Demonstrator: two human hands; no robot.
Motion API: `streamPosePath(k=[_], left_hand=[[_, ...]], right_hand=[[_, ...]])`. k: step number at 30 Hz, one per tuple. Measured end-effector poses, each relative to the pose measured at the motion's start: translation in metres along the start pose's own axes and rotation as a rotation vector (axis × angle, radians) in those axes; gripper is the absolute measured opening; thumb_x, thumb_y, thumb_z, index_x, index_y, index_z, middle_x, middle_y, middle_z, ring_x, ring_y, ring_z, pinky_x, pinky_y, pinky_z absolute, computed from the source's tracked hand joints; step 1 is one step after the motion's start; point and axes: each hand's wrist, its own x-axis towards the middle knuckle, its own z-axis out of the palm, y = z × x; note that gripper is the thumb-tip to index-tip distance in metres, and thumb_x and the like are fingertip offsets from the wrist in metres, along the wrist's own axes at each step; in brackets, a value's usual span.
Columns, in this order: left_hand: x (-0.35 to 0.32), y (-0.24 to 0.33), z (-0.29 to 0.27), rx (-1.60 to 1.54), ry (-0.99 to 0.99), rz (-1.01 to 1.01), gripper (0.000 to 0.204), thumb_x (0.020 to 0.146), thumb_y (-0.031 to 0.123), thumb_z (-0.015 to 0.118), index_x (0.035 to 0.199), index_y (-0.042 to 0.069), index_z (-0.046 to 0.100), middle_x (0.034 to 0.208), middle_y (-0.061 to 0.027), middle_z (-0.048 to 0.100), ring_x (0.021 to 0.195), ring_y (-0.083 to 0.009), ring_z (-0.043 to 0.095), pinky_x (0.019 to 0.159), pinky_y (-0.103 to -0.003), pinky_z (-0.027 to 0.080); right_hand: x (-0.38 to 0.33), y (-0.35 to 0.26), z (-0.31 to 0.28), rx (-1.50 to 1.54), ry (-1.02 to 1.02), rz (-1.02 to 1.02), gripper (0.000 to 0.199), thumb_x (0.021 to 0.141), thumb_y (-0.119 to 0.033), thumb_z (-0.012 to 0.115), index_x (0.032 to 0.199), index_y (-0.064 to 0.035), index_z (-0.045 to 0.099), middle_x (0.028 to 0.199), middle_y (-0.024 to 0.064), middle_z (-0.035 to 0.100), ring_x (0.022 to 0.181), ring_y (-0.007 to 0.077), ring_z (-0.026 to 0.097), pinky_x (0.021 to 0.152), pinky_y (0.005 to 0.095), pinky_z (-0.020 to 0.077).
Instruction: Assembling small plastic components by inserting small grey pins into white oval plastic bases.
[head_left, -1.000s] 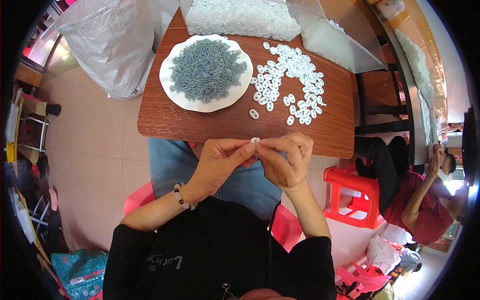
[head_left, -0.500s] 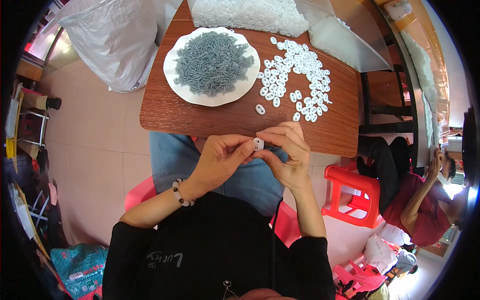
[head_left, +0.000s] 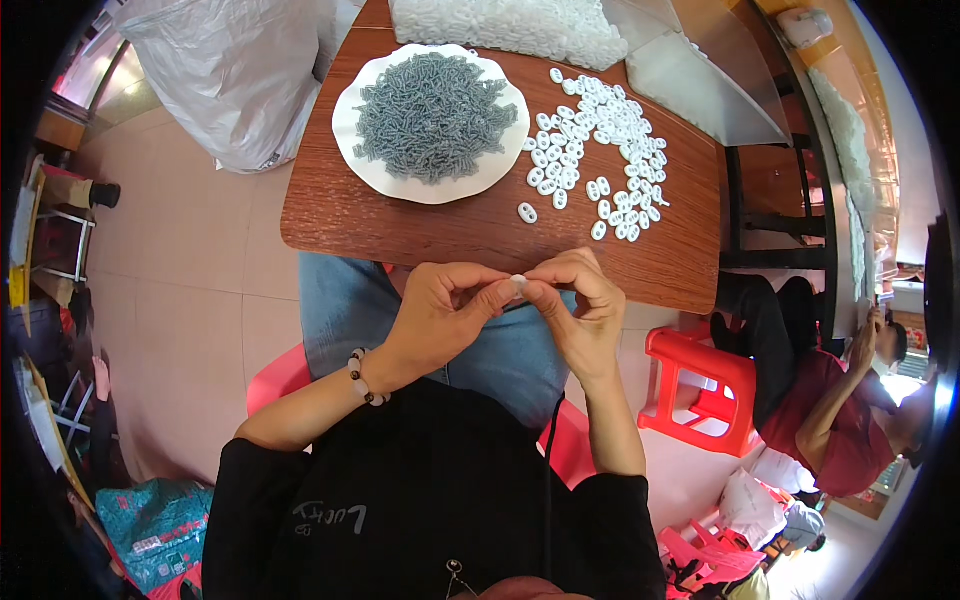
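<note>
A small white two-holed plastic piece (head_left: 518,284) is pinched between both hands, just off the table's front edge and above my lap. My left hand (head_left: 440,315) grips it from the left with thumb and fingers. My right hand (head_left: 580,305) presses on it from the right, thumb against its side. Fingertips cover most of the piece, so anything inside it is hidden. Beyond the hands, a white scalloped plate (head_left: 348,150) holds a heap of small grey spring-like parts (head_left: 430,115). Loose white two-holed pieces (head_left: 610,125) lie scattered to the plate's right.
The brown wooden table (head_left: 400,230) carries a mass of white pieces (head_left: 510,28) along its back, beside a clear-walled bin (head_left: 690,85). A white sack (head_left: 230,80) stands left of it. At right are a red stool (head_left: 700,390) and a seated person (head_left: 830,420).
My right fingers have closed in on the white piece, and it has turned so its two holes no longer show. The view has shifted slightly.
</note>
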Motion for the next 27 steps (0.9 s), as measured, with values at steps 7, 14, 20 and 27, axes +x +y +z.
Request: streamPosePath(k=[7, 14, 20, 27], left_hand=[[0.001, 0.003, 0.000, -0.113, 0.006, -0.143, 0.024, 0.092, 0.020, 0.065, 0.100, -0.002, 0.070, 0.081, -0.0070, 0.070, 0.070, -0.0081, 0.063, 0.063, -0.021, 0.052], [0.002, -0.002, -0.005, -0.166, -0.040, -0.164, 0.027, 0.093, 0.024, 0.063, 0.100, -0.001, 0.071, 0.079, -0.0063, 0.069, 0.069, -0.0080, 0.063, 0.063, -0.020, 0.052], [0.003, -0.004, -0.005, -0.294, -0.052, -0.262, 0.027, 0.093, 0.026, 0.063, 0.101, 0.002, 0.070, 0.083, -0.0042, 0.069, 0.069, -0.0064, 0.063, 0.062, -0.019, 0.051], [0.003, 0.002, -0.003, -0.175, -0.048, -0.221, 0.027, 0.094, 0.027, 0.062, 0.101, 0.002, 0.071, 0.082, -0.0031, 0.069, 0.069, -0.0051, 0.061, 0.060, -0.018, 0.049]], right_hand=[[-0.001, -0.003, 0.002, -0.070, -0.013, 0.125, 0.008, 0.086, -0.007, 0.067, 0.082, -0.0011, 0.066, 0.078, 0.0024, 0.059, 0.077, 0.0112, 0.051, 0.071, 0.0258, 0.0413], [-0.001, -0.011, 0.004, -0.139, -0.052, 0.137, 0.010, 0.090, -0.008, 0.061, 0.084, -0.0006, 0.060, 0.077, 0.0032, 0.056, 0.075, 0.0114, 0.051, 0.069, 0.0254, 0.0410], [-0.002, -0.013, 0.004, -0.130, -0.072, 0.202, 0.013, 0.091, -0.009, 0.059, 0.082, 0.0000, 0.058, 0.076, 0.0047, 0.056, 0.072, 0.0115, 0.051, 0.068, 0.0264, 0.0419], [0.001, -0.018, 0.006, -0.132, -0.041, 0.223, 0.010, 0.087, -0.006, 0.062, 0.081, -0.0007, 0.058, 0.073, 0.0085, 0.056, 0.070, 0.0182, 0.051, 0.065, 0.0312, 0.0420]])
